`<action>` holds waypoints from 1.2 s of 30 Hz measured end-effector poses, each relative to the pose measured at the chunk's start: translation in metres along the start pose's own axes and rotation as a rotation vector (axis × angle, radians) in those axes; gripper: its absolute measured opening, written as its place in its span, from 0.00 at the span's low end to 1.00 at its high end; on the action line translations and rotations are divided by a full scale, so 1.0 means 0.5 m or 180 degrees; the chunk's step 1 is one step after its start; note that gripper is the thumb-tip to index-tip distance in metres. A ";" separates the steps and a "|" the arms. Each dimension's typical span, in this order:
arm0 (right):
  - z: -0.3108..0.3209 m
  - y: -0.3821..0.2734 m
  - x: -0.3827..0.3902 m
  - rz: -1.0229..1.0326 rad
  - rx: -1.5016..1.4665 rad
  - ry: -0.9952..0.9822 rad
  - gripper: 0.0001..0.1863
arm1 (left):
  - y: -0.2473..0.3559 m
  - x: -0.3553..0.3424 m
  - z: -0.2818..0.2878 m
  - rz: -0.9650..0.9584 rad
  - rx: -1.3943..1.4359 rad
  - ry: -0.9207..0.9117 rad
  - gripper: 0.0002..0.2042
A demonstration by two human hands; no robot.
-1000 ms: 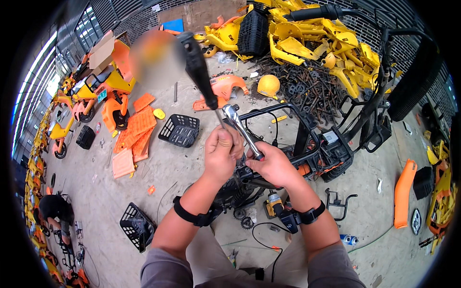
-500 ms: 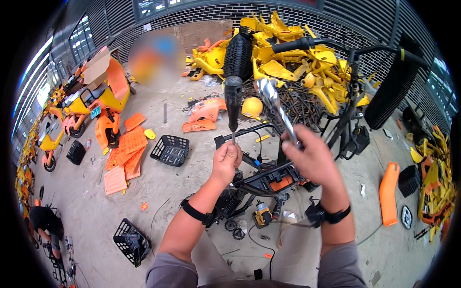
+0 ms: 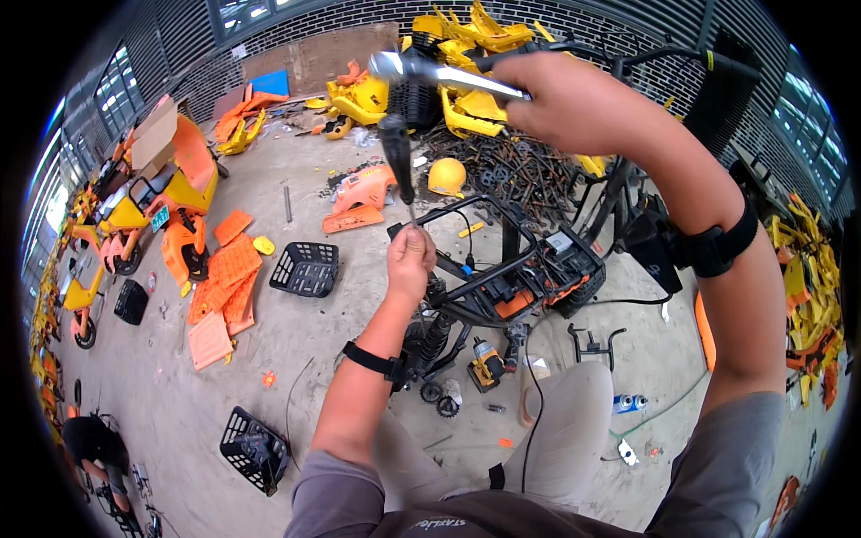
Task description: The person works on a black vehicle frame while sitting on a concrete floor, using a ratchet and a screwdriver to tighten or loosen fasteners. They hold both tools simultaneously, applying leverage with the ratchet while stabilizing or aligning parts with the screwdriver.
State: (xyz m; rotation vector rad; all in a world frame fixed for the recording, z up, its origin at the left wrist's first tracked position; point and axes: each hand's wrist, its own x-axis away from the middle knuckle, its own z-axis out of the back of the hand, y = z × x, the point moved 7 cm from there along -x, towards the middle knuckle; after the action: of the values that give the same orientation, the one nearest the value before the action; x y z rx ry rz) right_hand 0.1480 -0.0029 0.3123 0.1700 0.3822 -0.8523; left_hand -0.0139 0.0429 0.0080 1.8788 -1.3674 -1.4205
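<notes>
My left hand [image 3: 410,254] grips a long screwdriver by its metal shaft, black handle [image 3: 396,157] upward, over the stripped black scooter frame [image 3: 484,215]; its tip is hidden by my hand and the frame. My right hand [image 3: 547,99] is raised at upper centre-right, closed on a chrome ratchet wrench [image 3: 457,78], which lies sideways with its head above and apart from the screwdriver's handle. Below the frame, a yellow power tool [image 3: 488,366] lies on the floor near my knees, beside small toothed parts [image 3: 446,404].
Black crates [image 3: 304,267] and orange panels [image 3: 222,276] lie on the floor at left. Yellow body parts [image 3: 466,36] and dark metal scrap [image 3: 502,166] are piled behind the frame. Orange-yellow scooters [image 3: 184,170] stand at upper left. A co-worker [image 3: 90,448] bends over at lower left.
My right hand has risen well above my left, swinging the wrench from slanted to nearly horizontal over the screwdriver's handle. My left hand still grips the screwdriver, which stands more upright than a second ago.
</notes>
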 end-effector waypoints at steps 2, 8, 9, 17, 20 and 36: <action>-0.018 -0.010 0.000 0.0008 -0.0032 0.0215 0.13 | -0.001 -0.001 0.005 0.0052 0.0075 -0.0021 0.22; 0.048 -0.042 -0.011 0.0115 0.0446 0.0331 0.16 | -0.003 -0.002 -0.007 0.0127 0.0090 -0.0067 0.21; 0.061 -0.048 -0.007 0.0224 0.0493 0.0648 0.16 | -0.004 -0.005 -0.008 0.0153 0.0140 -0.0050 0.21; 0.036 -0.047 -0.022 -0.0039 0.0685 0.0194 0.12 | 0.001 -0.006 0.004 0.0144 0.0160 0.0068 0.20; 0.023 -0.044 -0.016 -0.0308 0.0210 0.0350 0.13 | -0.001 -0.006 0.002 0.0143 0.0168 -0.0009 0.20; -0.626 0.082 0.200 -0.1745 -0.3641 -0.0087 0.10 | 0.010 0.009 0.050 -0.0057 0.1075 0.0902 0.19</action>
State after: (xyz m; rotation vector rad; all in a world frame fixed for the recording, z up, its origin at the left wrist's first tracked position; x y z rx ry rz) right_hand 0.1572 0.0467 -0.0146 -1.0458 0.8542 -1.0441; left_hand -0.0383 0.0422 -0.0001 2.2053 -1.5180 -0.9248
